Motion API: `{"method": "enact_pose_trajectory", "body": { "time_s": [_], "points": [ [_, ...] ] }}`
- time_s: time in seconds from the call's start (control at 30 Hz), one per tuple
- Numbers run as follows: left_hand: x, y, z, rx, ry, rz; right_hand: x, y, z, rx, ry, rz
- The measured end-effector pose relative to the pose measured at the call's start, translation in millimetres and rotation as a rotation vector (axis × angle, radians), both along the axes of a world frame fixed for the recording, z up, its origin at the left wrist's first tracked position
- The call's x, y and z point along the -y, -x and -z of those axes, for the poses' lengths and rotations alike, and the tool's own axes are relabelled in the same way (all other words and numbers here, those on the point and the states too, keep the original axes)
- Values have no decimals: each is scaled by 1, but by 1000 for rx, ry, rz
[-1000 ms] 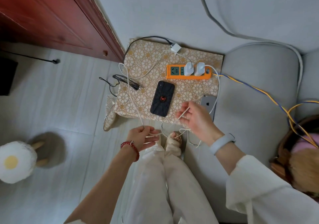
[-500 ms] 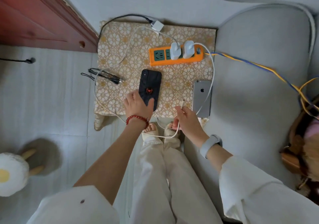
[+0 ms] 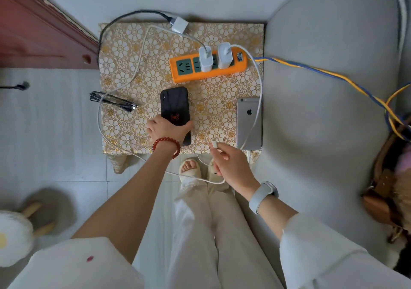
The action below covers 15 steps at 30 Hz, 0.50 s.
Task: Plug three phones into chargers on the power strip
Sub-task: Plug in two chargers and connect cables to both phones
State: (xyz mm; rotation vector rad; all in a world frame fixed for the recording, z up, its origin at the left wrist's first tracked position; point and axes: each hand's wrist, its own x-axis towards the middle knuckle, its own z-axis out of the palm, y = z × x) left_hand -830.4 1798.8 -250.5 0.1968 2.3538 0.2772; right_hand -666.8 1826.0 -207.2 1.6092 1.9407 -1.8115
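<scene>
An orange power strip (image 3: pixel 184 76) lies at the back of a flower-patterned table (image 3: pixel 133 124), with two white chargers (image 3: pixel 205 59) plugged into it side by side. A black phone (image 3: pixel 174 105) lies face down in the table's middle; my left hand (image 3: pixel 165 129) grips its near end. My right hand (image 3: pixel 230 161) pinches the plug end of a white cable (image 3: pixel 214 143) just off the table's front edge. A silver phone (image 3: pixel 248 121) lies face down at the right edge, with a white cable draped over it. A third white charger (image 3: pixel 179 25) lies loose at the back edge.
A bundled black cable (image 3: pixel 113 100) rests on the table's left side. A grey sofa (image 3: pixel 322 110) adjoins the table on the right, with a blue-and-yellow cord (image 3: pixel 333 76) across it. A red wooden cabinet (image 3: pixel 40 28) stands at the back left, a small stool (image 3: pixel 13 237) at the bottom left.
My left hand let go of the white cable, reached forward and closed on the near end of the black phone. My right hand shifted slightly with the cable's plug end.
</scene>
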Motion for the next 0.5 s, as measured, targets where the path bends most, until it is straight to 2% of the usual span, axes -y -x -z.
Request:
{"method": "enact_pose_trajectory", "body": {
  "time_s": [0.13,0.2,0.33,0.5],
  "points": [
    [-3,1,-29,473,-227,-576,9,2,-13,42,-187,-121],
    [-2,-1,-41,598,-251,-728,10,4,-18,51,-233,-99],
    [-3,-2,-58,692,-259,-787,8,10,-28,8,-291,-103],
    [-8,-1,-71,697,-257,-801,4,17,-38,22,-348,-138]
  ]
}}
